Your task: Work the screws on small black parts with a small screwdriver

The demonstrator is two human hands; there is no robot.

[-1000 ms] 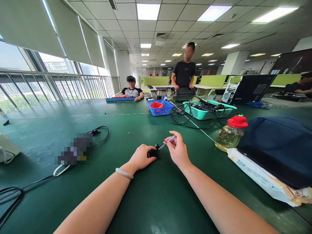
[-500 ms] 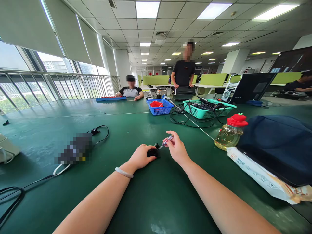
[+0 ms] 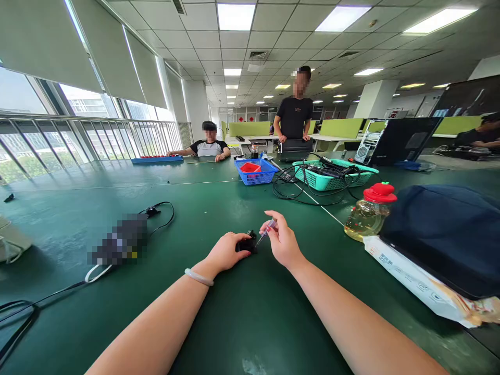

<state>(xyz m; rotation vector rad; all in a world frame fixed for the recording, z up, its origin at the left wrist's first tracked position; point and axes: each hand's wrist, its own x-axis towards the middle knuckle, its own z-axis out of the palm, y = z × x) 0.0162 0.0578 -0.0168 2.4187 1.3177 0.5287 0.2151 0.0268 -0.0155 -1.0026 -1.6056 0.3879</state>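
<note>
My left hand [image 3: 225,251] rests on the green table [image 3: 234,323], fingers closed over a small black part [image 3: 246,244] and holding it down. A pale bangle sits on that wrist. My right hand [image 3: 283,242] pinches a slim screwdriver [image 3: 266,231] with a clear pinkish handle. Its tip points down-left onto the top of the black part. Both hands meet near the middle of the table, close to me.
A bottle of yellow liquid with a red cap [image 3: 369,213], a dark cap [image 3: 445,229] and a white packet [image 3: 414,284] lie at right. A blue basket [image 3: 257,172] and teal basket with cables [image 3: 336,176] stand farther back. Black cables [image 3: 156,213] trail left. Two people work at the far edge.
My right hand has dropped slightly and tilted the screwdriver steeper onto the black part. The seated person far back has slid the blue tray to the left.
</note>
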